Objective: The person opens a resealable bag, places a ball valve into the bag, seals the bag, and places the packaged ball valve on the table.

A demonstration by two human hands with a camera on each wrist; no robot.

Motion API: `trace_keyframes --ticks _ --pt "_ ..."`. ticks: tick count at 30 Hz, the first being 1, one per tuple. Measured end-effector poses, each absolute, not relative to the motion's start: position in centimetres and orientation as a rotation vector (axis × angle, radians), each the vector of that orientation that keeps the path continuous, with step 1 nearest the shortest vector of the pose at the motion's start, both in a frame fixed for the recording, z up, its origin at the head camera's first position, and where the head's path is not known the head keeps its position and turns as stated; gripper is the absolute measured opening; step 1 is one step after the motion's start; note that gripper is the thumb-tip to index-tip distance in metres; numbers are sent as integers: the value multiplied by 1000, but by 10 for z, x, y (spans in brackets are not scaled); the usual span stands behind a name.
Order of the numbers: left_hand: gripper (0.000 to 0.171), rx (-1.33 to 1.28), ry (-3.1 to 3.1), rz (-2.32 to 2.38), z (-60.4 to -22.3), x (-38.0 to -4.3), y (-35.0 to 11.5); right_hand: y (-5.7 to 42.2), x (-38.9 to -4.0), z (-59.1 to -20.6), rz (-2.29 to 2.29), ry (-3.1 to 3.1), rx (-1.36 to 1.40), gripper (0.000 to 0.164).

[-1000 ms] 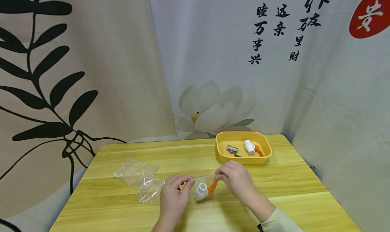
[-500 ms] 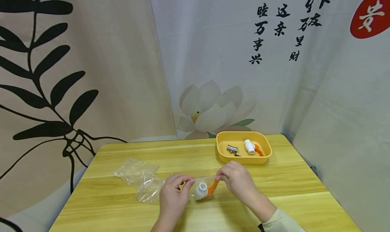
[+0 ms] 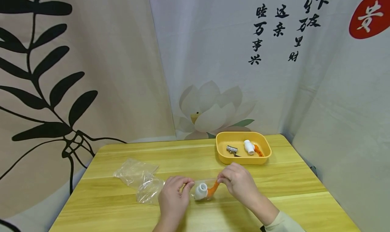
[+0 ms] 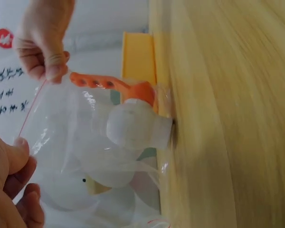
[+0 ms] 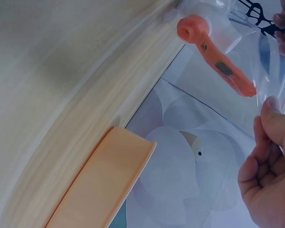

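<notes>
Two hands, the left hand (image 3: pixel 174 200) and the right hand (image 3: pixel 239 181), pinch the top edge of a clear bag (image 4: pixel 57 128) between thumb and fingers, well apart from each other; a thin red line (image 4: pixel 32 105) runs along that edge from one to the other; inside the bag is a white piece (image 3: pixel 200 192) with an orange handle (image 3: pixel 212 189), the handle's tip slanting up just beside the right hand; the white end sits low at the bench (image 3: pixel 115 216), though whether it touches the wood I cannot tell; left of the left hand lies loose clear plastic (image 3: pixel 135 174); beyond the right hand, near the far edge, stands a yellow tray (image 3: pixel 243 160) with a small metal part (image 3: pixel 232 149) and another white-and-orange piece (image 3: pixel 249 147) inside; behind hangs a pale cloth (image 3: pixel 122 63) printed with black leaves and a flower.
</notes>
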State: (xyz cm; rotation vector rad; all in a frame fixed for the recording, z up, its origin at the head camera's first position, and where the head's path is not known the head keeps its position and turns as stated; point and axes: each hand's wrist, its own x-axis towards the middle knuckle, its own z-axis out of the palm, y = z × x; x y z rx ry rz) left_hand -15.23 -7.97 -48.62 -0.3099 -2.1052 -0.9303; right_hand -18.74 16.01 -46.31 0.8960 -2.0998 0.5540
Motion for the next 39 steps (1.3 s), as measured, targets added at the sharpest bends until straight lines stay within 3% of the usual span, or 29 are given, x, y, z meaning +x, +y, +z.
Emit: trace_keyframes --ticks 9,21,28,39 --pt "17 -486 -2088 -1014 -487 -152 -84 161 -182 -463 648 -2139 873 21" --pt "21 -411 -2102 -1249 -483 -153 -84 144 -179 -459 659 -2246 901 18" --pt "17 -477 -2079 -1210 -483 -153 -81 130 -179 -457 709 -2174 1030 14" --pt "9 -498 -2126 -1239 -482 -150 -82 127 -177 -458 724 -2115 982 17"
